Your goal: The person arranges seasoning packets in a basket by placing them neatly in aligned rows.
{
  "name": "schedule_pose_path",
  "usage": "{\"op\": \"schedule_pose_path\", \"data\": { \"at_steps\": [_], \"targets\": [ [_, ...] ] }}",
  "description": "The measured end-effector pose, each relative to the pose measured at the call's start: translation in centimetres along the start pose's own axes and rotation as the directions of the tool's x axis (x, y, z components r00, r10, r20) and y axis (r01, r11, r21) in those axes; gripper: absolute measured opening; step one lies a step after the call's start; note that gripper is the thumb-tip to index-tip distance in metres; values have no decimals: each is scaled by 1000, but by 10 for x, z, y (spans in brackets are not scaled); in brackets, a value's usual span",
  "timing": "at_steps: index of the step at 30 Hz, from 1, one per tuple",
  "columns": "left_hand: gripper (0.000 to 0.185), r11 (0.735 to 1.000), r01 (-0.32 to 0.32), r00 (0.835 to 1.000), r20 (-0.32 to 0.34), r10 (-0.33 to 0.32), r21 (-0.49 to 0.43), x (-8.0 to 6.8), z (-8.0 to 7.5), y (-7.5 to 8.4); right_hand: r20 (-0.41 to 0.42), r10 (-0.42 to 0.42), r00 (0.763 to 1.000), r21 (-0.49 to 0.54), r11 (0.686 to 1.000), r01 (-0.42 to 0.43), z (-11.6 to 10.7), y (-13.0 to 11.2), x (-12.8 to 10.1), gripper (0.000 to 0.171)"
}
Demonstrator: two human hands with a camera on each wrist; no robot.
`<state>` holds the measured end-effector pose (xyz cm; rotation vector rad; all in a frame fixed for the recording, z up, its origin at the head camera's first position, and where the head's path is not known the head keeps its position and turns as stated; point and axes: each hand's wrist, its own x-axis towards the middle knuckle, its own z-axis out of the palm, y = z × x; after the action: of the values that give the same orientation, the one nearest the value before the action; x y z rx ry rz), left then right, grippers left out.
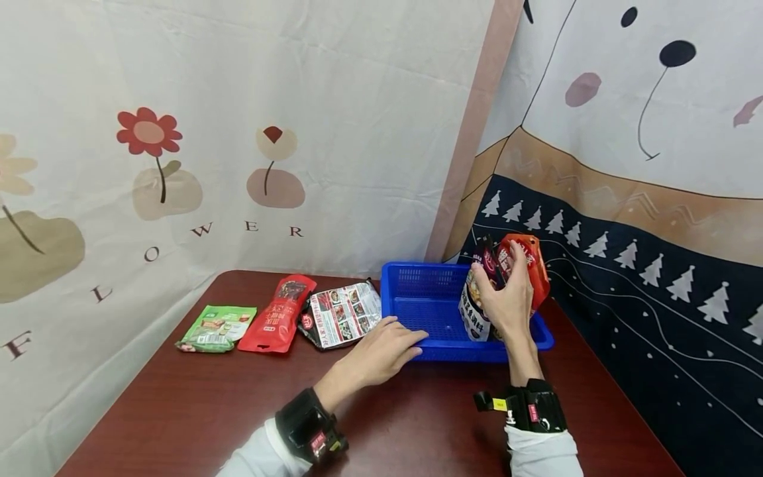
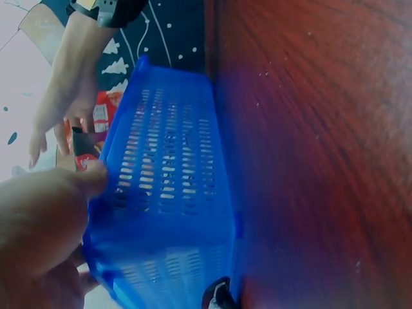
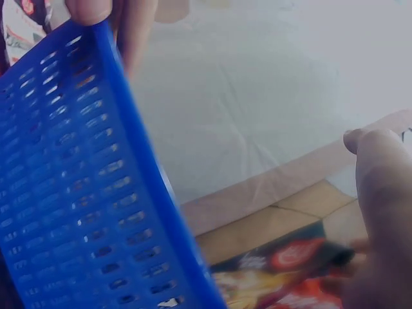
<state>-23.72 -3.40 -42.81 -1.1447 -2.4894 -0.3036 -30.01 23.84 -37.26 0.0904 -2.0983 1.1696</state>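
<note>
Two pouches at right, likely soft, slippery, best pinched by top edges; right hand, fingers apart; left hand, fingers clamped on blue basket.

Head view: looked forward and down over the worktop from its near side, far enough back to span the blue basket, left hand, right hand and cloth backdrop.
Left wrist view: sat low and close by the basket, turned sideways, facing its slotted side with the right hand beyond.
Right wrist view: hugged the basket wall at a tilt, facing the backdrop.
Shared by both wrist views: slotted basket wall, parts of both hands.
</note>
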Motion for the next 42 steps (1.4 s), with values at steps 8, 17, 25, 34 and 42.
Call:
{"op": "schedule_pose_path", "data": {
  "at_steps": [8,17,25,34,42],
  "targets": [
    [41,986,-19,987,-160,-8,-167,1,-18,-24,42,-108,993,-20,994,109,-4,-18,1,84],
    [45,950,166,946,-230,-229,-264,-13,-46,-67,140,-273,952,11,962,274,1,-42,-11,87],
    [47,907,301,906,-210,-368,-294,-36,-61,-99,241,-383,892,16,920,391,17,-67,-28,86],
    [49,868,378,892,-125,-434,-321,-60,-58,-134,401,-459,793,-4,865,502,47,-94,-57,89],
    [52,851,437,890,1,-456,-292,-52,-51,-167,507,-508,697,-27,798,602,74,-105,-86,87]
  ]
}}
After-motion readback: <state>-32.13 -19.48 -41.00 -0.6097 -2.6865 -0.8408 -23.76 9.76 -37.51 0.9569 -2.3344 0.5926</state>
